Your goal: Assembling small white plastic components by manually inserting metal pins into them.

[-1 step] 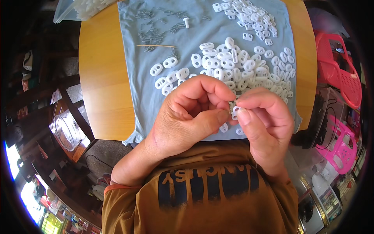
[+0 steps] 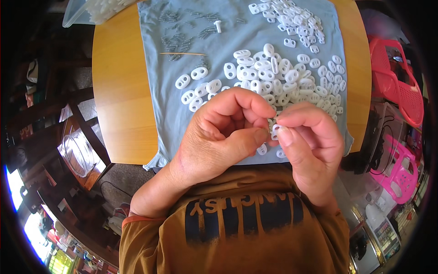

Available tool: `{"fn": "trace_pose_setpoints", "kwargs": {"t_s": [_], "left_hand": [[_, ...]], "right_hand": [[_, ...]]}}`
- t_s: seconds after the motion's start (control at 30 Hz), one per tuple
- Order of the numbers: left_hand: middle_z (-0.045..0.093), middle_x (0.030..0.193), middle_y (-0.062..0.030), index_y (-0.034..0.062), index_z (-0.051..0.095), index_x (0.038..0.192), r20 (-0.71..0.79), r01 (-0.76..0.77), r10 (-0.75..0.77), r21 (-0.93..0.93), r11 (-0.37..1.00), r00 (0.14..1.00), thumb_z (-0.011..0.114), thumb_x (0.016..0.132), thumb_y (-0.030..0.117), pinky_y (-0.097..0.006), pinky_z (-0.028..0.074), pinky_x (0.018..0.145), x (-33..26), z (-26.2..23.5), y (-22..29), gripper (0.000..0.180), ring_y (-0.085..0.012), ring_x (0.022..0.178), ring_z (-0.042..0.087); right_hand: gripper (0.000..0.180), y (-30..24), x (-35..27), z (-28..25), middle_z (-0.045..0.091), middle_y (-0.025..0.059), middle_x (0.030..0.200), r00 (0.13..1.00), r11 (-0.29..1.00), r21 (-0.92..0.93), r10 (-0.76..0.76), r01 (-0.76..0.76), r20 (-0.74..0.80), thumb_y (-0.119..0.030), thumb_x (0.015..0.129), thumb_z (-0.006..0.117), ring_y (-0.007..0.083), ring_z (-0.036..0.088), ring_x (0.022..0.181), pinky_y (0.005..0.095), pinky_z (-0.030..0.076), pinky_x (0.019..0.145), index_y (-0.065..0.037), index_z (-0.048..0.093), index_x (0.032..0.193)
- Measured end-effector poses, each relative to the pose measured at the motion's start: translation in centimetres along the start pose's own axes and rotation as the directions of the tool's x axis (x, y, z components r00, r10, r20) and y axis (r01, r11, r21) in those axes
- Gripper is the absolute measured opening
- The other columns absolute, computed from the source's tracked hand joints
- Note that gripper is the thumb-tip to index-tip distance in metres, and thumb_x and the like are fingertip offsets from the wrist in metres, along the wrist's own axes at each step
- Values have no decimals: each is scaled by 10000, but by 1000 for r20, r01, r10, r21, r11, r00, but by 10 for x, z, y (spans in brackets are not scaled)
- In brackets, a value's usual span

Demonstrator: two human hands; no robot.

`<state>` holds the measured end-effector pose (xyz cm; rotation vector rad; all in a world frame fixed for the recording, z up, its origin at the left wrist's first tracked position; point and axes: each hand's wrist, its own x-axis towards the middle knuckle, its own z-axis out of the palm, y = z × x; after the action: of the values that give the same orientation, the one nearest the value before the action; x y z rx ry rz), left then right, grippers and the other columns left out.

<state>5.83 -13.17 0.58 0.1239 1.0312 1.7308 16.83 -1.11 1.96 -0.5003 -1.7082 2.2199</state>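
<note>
My right hand (image 2: 315,146) pinches a small white plastic piece with holes (image 2: 275,132) between thumb and fingers. Close beside it, my left hand (image 2: 223,132) is closed in a pinch, thumb against fingertips; whatever sits in that pinch is too small or hidden to name. Both hands are raised at the front of a blue cloth (image 2: 173,137), fingertips nearly meeting. Behind them spreads a heap of white oval two-holed plastic pieces (image 2: 262,68), partly covered by my fingers. Several more oval pieces (image 2: 200,89) lie to the left of the heap.
Small metal springs (image 2: 178,43) lie in clusters at the far left of the cloth, with a thin wooden stick (image 2: 182,54) and a white peg (image 2: 218,26). Smaller white pieces (image 2: 301,20) are piled far right. A clear tub (image 2: 75,11) stands on the wooden table (image 2: 118,91); pink chairs (image 2: 397,77) stand right.
</note>
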Motion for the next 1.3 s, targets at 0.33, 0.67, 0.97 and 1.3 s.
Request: {"fn": "trace_pose_setpoints", "kwargs": {"t_s": [0.33, 0.67, 0.97, 1.3], "left_hand": [[568, 853, -10, 16, 541, 1024, 118, -51, 53, -18, 999, 992, 559, 810, -79, -180, 448, 613, 2, -9, -5, 234, -55, 761, 551], [555, 865, -4, 14, 539, 1017, 105, -82, 78, 34, 996, 991, 554, 813, -80, -182, 436, 638, 3, -8, -6, 226, -45, 758, 520], [572, 857, -19, -7, 542, 1006, 105, -301, 282, 316, 900, 954, 546, 789, -95, -188, 432, 674, -2, -6, -7, 234, -55, 741, 520], [605, 856, -63, -26, 592, 912, 138, -451, 440, 463, 763, 887, 546, 749, -124, -218, 486, 644, 2, -5, -9, 196, -102, 734, 593]], "right_hand": [[174, 1, 1, 0, 543, 45, 882, 999, 1000, -3, 26, -26, -27, 91, 832, 522, 78, 520, 792, 216, 426, 709, 29, 555, 991], [161, 4, 4, -2, 570, 66, 839, 992, 971, -212, -118, 108, -34, 100, 780, 564, 113, 534, 717, 224, 431, 644, 23, 588, 920], [179, 7, 8, -3, 583, 98, 755, 931, 831, -438, -363, 344, 43, 103, 734, 595, 176, 560, 638, 258, 448, 562, 16, 594, 890], [202, 1, 7, -3, 574, 94, 801, 945, 771, -555, -309, 313, 105, 97, 755, 575, 159, 532, 670, 240, 410, 556, -1, 584, 931]]}}
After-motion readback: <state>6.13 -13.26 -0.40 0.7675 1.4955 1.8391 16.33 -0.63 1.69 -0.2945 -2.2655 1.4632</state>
